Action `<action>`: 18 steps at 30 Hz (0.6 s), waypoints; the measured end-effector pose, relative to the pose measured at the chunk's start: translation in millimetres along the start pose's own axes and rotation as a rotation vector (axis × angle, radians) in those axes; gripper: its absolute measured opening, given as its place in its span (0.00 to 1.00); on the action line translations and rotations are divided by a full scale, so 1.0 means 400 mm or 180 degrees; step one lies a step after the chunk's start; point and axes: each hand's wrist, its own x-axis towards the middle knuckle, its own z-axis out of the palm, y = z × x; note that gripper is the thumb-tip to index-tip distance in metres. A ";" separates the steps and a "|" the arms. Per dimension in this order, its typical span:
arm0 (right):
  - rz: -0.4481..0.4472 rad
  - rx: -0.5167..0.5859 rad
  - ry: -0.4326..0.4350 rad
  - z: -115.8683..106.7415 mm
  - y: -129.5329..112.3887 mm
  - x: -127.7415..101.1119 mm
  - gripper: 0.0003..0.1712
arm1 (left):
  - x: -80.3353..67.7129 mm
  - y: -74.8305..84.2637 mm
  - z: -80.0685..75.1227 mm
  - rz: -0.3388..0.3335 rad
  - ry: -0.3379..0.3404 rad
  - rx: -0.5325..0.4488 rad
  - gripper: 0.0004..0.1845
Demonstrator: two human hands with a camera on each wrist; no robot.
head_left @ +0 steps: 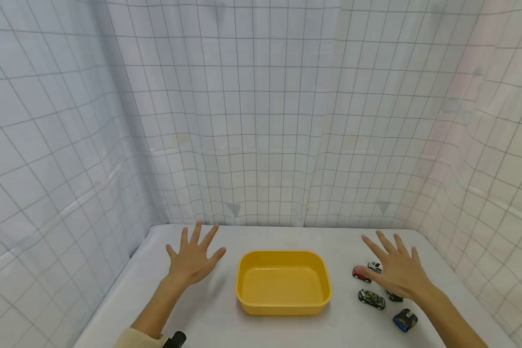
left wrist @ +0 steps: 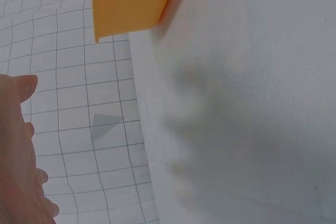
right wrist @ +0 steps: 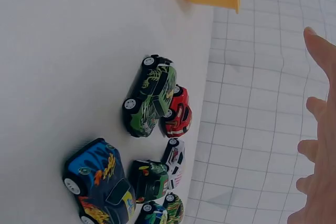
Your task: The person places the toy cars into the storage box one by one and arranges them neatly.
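Hands: two, bare and raised over the surface (head_left: 339, 241), backs up, one on each side of the yellow tray (head_left: 283, 282).
Left hand (head_left: 193, 261): left of the tray, fingers and thumb spread wide, thumb towards the tray; this grip is fully opened out and has hold of nothing.
Right hand (head_left: 398, 270): right of the tray, hovering over some of the toy cars (head_left: 371, 299), fingers fanned, thumb towards the tray; this grip too is wide and holds nothing.
Left cuff: one pale sleeve (head_left: 139, 338) with a black item (head_left: 175, 340) beside it, nearer the wearer than the tray.
Tray: one, a plain rectangle with rounded corners and raised walls.
Cars: seven in the right wrist view, all right of the tray, grouped loosely: one green-and-black (right wrist: 152, 95), one red (right wrist: 179, 113), one white (right wrist: 175, 163), one dark green (right wrist: 149, 181), one blue with orange flames (right wrist: 102, 182), one blue-green (right wrist: 152, 214), one yellow-green (right wrist: 173, 208); the last two are partly cut off.
Nearest the tray: the red and green-and-black cars.
Nearest the wearer: the flame car, right of the tray.
Backdrop: white grid-lined curtain (head_left: 261, 111) behind the tray and along both sides.
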 end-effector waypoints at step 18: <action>0.0047 0.0112 0.0135 0.013 0.090 -0.090 0.50 | -0.009 0.045 0.040 0.0039 -0.0322 -0.0948 0.43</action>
